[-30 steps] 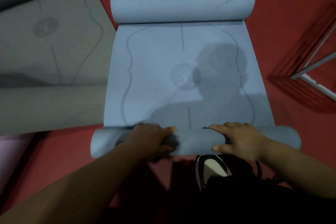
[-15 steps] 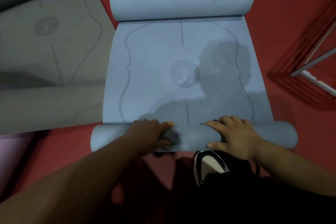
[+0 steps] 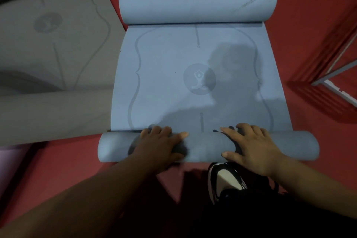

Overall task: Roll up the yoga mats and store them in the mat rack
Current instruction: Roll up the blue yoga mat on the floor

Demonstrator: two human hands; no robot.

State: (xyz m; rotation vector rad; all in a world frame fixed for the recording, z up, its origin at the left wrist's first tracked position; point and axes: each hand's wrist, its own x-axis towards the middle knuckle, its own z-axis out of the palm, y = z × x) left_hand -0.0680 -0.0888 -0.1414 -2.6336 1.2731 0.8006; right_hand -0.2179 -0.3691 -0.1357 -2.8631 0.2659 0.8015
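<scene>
Blue yoga mat lies on red floor, mid-view, curled at both ends w/ a flat printed stretch between. Near roll sits right in front of the person, far roll well apart. L hand rests on top of near roll, fingers slightly spread & draped over its far side. R hand beside it, fingers spread, thumb on near face. Black-and-white shoe just behind roll. Grey yoga mat on left, partly rolled. White metal frame at right edge.
</scene>
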